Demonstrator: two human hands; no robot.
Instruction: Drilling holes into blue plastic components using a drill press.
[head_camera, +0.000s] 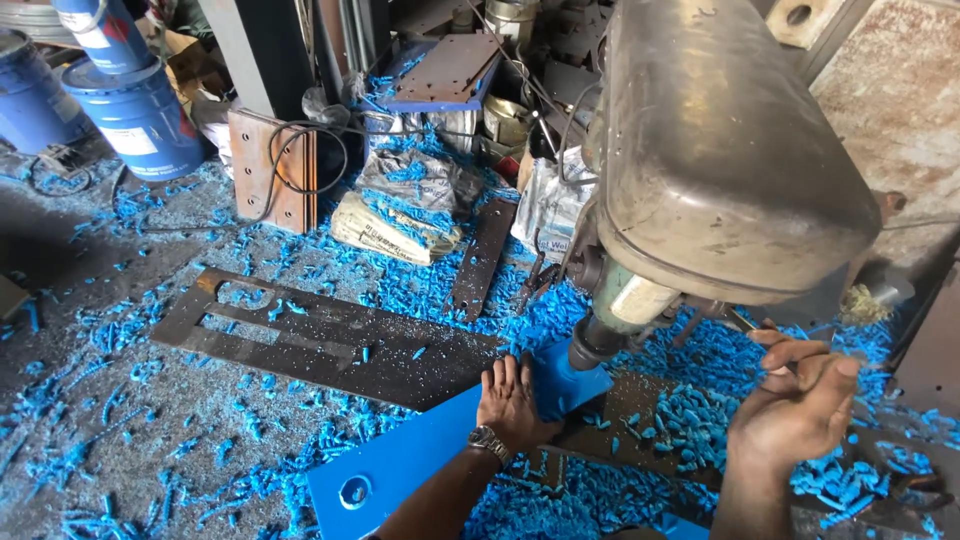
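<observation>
A long blue flat bar (400, 465) with a round hole near its close end lies across the drill table under the chuck (597, 343) of a big grey drill press (720, 150). My left hand (512, 402), a watch on its wrist, presses flat on the bar just left of the chuck. My right hand (795, 405) is raised at the right of the machine, fingers curled around a thin feed handle (745, 322) of the drill press.
Blue shavings (690, 420) cover the table and floor. A dark steel plate with slots (330, 340) lies on the floor to the left. Blue drums (135, 115) stand at the back left. Sacks (400, 215) and metal scrap crowd the back.
</observation>
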